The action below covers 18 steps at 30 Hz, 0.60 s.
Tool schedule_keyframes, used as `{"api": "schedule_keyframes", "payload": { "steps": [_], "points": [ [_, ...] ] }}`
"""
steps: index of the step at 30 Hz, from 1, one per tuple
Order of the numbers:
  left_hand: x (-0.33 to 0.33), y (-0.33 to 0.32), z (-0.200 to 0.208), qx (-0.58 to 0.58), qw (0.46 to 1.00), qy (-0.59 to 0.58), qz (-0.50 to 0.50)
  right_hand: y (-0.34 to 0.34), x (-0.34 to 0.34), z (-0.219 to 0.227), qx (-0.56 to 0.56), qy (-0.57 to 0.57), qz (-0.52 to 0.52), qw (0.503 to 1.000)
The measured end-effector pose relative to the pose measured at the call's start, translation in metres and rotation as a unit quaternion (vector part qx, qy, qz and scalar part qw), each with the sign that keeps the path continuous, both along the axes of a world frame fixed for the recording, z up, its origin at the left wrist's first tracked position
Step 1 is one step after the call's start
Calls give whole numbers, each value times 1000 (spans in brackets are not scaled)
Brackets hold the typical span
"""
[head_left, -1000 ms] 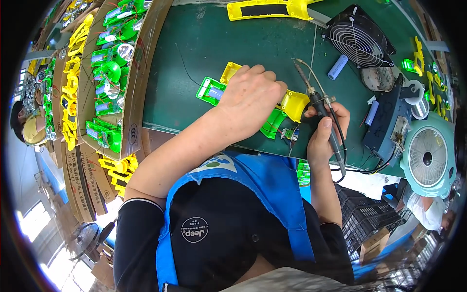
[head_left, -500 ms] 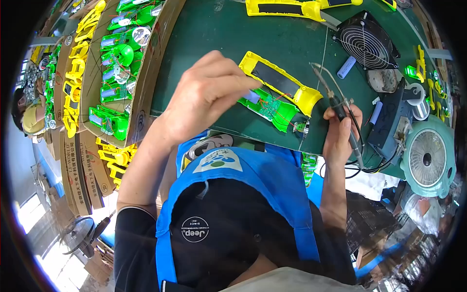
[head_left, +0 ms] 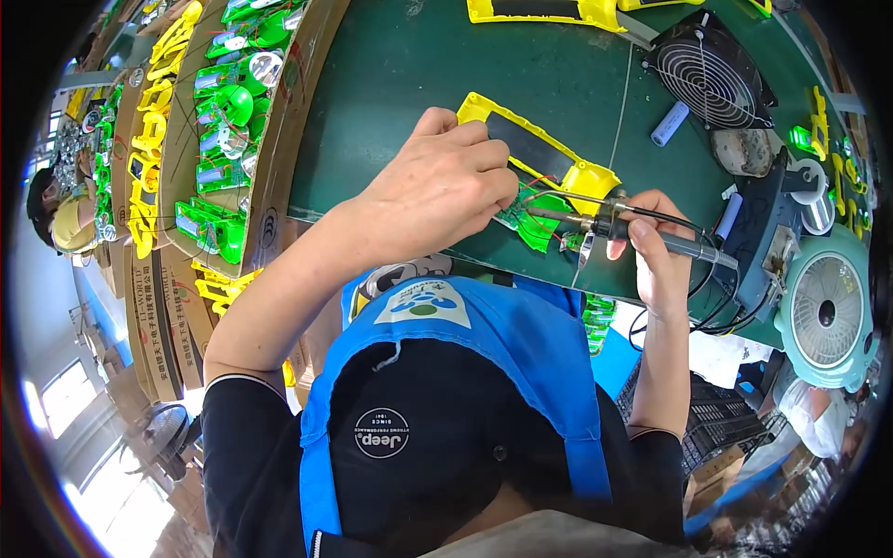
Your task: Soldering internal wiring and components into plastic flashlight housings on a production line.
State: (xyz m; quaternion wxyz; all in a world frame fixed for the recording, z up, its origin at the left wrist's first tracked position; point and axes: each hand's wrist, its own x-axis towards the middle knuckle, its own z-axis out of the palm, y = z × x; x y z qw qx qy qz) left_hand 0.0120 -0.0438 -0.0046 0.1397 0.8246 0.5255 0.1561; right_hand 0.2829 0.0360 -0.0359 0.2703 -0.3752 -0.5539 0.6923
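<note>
My left hand (head_left: pixel 437 191) presses down on a yellow plastic housing (head_left: pixel 535 149) with a green circuit board (head_left: pixel 535 219) and thin red wires, lying on the green bench mat (head_left: pixel 419 84). My right hand (head_left: pixel 656 246) grips a soldering iron (head_left: pixel 605 223) like a pen. Its metal tip points left and touches the green board close to my left fingers. A black cord runs from the iron's handle off to the right.
A black fan (head_left: pixel 712 79) and a blue cylindrical cell (head_left: pixel 670 123) sit at the back right; a teal fan (head_left: pixel 828 316) stands at the right edge. Cardboard boxes (head_left: pixel 214 139) with green and yellow parts line the left. Another yellow housing (head_left: pixel 549 11) lies at the far edge.
My left hand has shifted right along the yellow housing. The soldering iron has swung from upright to nearly level, its tip now on the green board.
</note>
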Motion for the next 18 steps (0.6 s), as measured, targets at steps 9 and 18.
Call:
{"api": "schedule_keyframes", "payload": {
  "steps": [9, 18],
  "points": [
    [-2, 5, 3, -31, 999, 1, -16, 0, -3, 2, 18, -35, 13, 999],
    [-4, 8, 3, -33, 999, -5, -31, 0, -3, 5, 25, -28, 34, 999]
  ]
}}
